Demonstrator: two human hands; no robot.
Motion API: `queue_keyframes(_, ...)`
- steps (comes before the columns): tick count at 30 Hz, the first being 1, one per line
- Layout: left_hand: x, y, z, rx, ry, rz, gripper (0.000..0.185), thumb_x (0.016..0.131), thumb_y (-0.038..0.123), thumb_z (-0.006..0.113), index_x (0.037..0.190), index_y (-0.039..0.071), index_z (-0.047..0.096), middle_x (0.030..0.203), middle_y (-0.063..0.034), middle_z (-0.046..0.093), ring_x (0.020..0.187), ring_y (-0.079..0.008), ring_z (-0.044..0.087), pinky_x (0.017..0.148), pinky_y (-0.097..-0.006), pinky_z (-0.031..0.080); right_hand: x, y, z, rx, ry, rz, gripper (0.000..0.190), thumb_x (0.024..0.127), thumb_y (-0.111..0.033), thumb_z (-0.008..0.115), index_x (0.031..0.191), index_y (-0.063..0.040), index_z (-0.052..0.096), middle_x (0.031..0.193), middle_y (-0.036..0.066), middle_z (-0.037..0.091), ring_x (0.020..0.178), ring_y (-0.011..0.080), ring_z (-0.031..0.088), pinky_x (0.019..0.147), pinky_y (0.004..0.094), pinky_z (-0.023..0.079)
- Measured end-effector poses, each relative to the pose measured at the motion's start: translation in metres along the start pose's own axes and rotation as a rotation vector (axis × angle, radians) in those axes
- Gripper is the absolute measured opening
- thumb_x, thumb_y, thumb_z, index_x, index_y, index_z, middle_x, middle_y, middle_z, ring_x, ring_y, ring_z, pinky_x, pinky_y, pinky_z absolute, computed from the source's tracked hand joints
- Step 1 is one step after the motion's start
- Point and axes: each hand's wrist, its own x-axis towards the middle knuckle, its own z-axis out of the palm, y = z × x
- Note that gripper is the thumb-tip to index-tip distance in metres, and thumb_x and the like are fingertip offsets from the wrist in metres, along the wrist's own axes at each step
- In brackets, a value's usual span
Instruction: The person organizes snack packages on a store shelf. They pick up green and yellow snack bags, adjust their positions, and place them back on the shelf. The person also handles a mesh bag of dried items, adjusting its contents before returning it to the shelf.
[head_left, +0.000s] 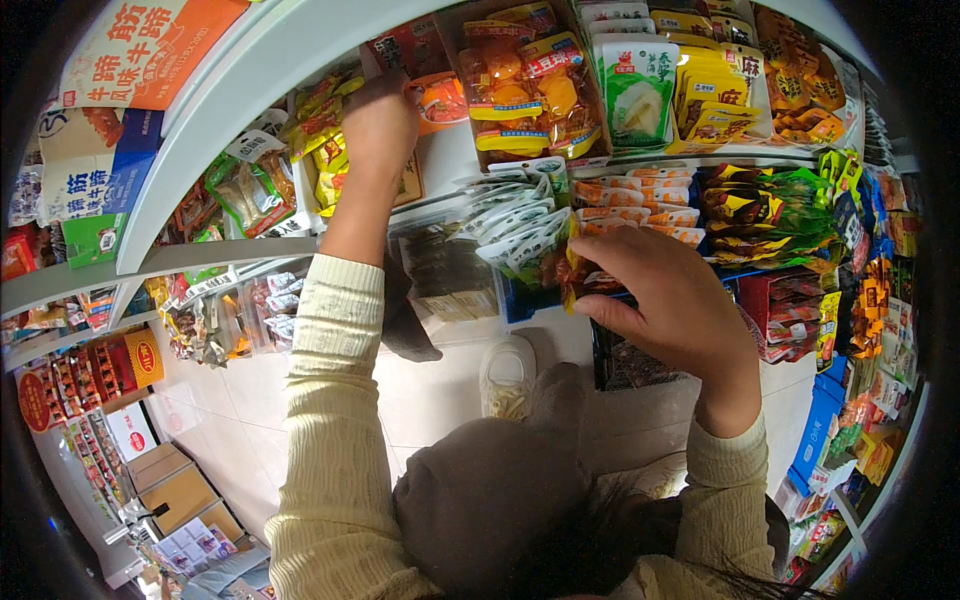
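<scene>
My left hand (381, 124) reaches into a shelf at the top, beside yellow snack packets (330, 169); its fingertips are hard to make out, so what it touches cannot be told. My right hand (660, 300) grips a small yellow and red snack packet (571, 266) between thumb and fingers, in front of the lower shelf. White and green packets (525, 232) stand in a row just left of it, and orange and white packets (637, 199) lie behind it. A box of orange-filled packets (525, 90) is on the shelf between the hands.
Green and yellow packets (772, 214) and a dark red box (795, 315) stand at right. The curved white shelf edge (217, 90) runs along the upper left. Below are the tiled floor (427, 405) and a white shoe (508, 375). Cardboard boxes (176, 487) stand at lower left.
</scene>
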Motion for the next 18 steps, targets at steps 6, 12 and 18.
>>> queue_keyframes(6, 0.002, 0.013, -0.016, 0.133, -0.140, -0.095, 0.020, 0.091, 0.031, 0.070, 0.105, 0.017, 0.073, 0.097, -0.0146, 0.074, 0.088, -0.0385, 0.072, 0.073, -0.0493, 0.058, -0.001, 0.001, 0.001, -0.018, 0.005, 0.011, 0.049, 0.088, -0.026, 0.076, 0.129, -0.002, 0.062, 0.121, 0.019, 0.067, 0.110, 0.0398, 0.064, 0.095, 0.0457, 0.051)
queue_keyframes(12, -0.012, 0.013, -0.032, 0.125, -0.323, -0.133, 0.023, 0.093, 0.035, 0.070, 0.106, 0.017, 0.075, 0.093, -0.0201, 0.073, 0.088, -0.0413, 0.071, 0.077, -0.0510, 0.056, -0.002, 0.004, 0.001, 0.004, 0.046, 0.034, 0.048, 0.088, -0.025, 0.076, 0.127, -0.002, 0.062, 0.114, 0.017, 0.069, 0.104, 0.0378, 0.065, 0.089, 0.0447, 0.051)
queue_keyframes(18, -0.035, 0.014, -0.038, -0.026, -0.303, 0.026, 0.015, 0.090, 0.015, 0.067, 0.103, 0.008, 0.073, 0.095, -0.0221, 0.072, 0.086, -0.0417, 0.070, 0.074, -0.0510, 0.055, 0.000, 0.008, 0.003, 0.011, 0.057, 0.040, 0.046, 0.087, -0.024, 0.076, 0.125, -0.002, 0.063, 0.109, 0.015, 0.069, 0.100, 0.0372, 0.065, 0.087, 0.0448, 0.051)
